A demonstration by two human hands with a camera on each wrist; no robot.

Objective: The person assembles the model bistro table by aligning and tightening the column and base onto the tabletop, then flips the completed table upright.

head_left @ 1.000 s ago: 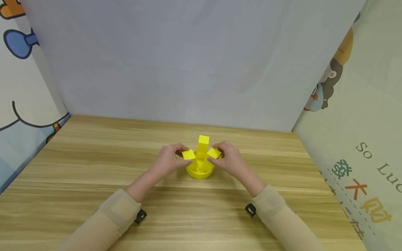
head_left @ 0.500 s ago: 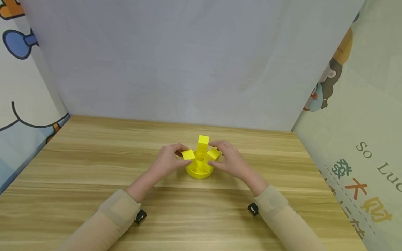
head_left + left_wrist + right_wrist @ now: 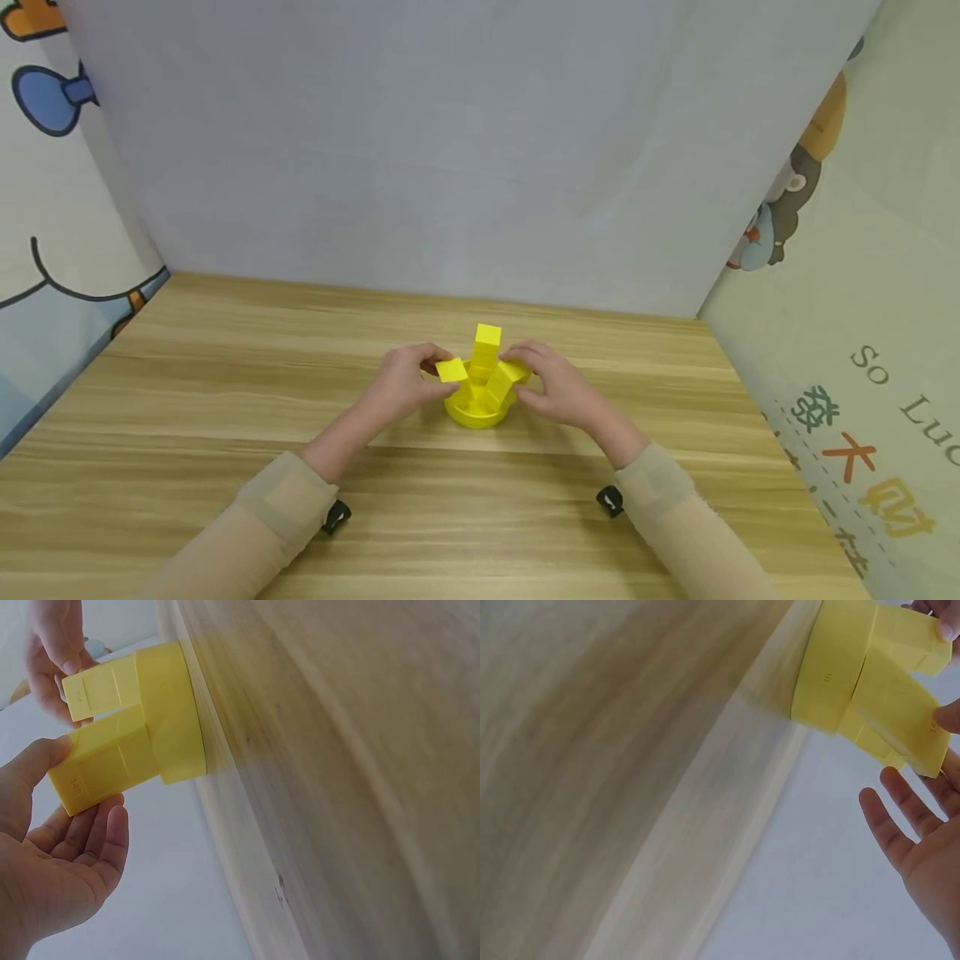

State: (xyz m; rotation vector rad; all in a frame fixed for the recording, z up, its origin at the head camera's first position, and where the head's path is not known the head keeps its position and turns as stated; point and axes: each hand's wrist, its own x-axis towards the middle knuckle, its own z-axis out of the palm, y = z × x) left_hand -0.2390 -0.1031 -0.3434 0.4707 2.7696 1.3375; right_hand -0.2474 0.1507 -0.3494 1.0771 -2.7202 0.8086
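Note:
A round yellow base (image 3: 478, 421) stands on the wooden table with three yellow blocks rising from it. The back block (image 3: 487, 342) is untouched. My left hand (image 3: 401, 383) pinches the left block (image 3: 452, 371) between thumb and fingers near its top; in the left wrist view this block (image 3: 105, 761) has small raised marks and meets the base's rim. The right block (image 3: 504, 382) leans outward, its upper end pinched by my right hand (image 3: 558, 387). In the right wrist view, thumb and forefinger are at the end of that slanted block (image 3: 896, 712), while other fingers extend free.
The wood-grain table (image 3: 465, 517) extends around the base. A pale grey cloth (image 3: 450, 150) hangs behind it. Printed panels with cartoon figures flank both sides, the right panel (image 3: 892, 358) also bearing lettering. A black wrist device (image 3: 611, 501) sits by the right sleeve.
My right hand loosened its fingers, shifted round the right block and took it again slightly farther right. That block now leans more to the right. The left hand stays in place.

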